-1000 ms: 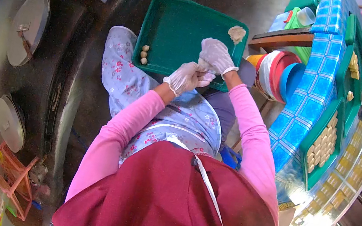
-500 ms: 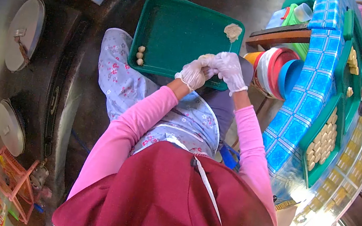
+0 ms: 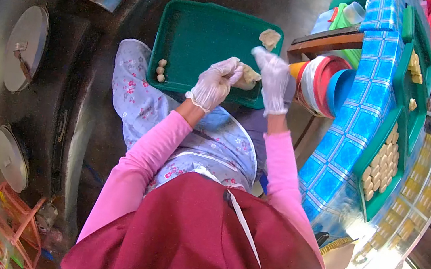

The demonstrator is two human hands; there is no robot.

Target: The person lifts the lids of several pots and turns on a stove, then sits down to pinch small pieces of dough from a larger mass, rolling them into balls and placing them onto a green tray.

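Note:
A green tray rests across my lap. My left hand, in a thin white glove, is closed around a lump of pale dough over the tray's near right part. To its right, my gloved right hand is raised apart from the lump, fingers pointing up and left; blur hides whether they hold anything. Just beyond its fingertips, a flattened piece of dough lies in the tray's far right corner. A short row of small dough balls sits along the left edge.
Right of me, a table with a blue checked cloth bears green trays with rows of pale dough pieces. Red and blue tubs stand beside it. Round lids and an orange plastic rack are on the left.
My hands were together over the tray's near edge and have parted. The right one moved up toward the far corner; the left shifted left and down, with the dough lump now visible.

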